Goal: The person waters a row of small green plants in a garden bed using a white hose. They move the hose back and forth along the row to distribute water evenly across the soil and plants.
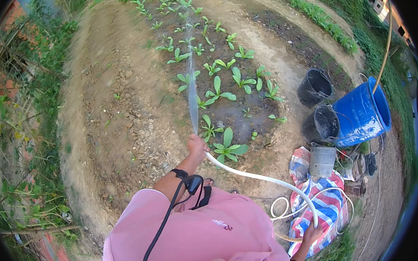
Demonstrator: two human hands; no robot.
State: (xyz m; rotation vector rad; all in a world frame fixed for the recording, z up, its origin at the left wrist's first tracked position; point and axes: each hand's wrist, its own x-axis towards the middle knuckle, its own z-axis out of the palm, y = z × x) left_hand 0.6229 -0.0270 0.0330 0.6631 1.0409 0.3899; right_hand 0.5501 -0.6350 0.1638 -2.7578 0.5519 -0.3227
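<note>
My left hand [197, 145] is closed around the outlet end of a white hose [249, 173], at the near edge of the planted bed. A stream of water [192, 95] sprays from it, away from me over the bed. The hose curves right to my right hand [313, 233], which grips it low at the right, over a red, white and blue striped sheet [325, 209]. Leafy green seedlings [218, 93] grow in dark wet soil right of the stream; one larger plant [228, 148] stands just right of my left hand.
Two black buckets [310, 89] and a large blue barrel [358, 113] stand at the right, with a grey bucket [322, 161] nearer me. Loose hose coils [280, 207] lie beside the striped sheet. Climbing plants [34, 114] line the left; dry soil [118, 100] borders the bed.
</note>
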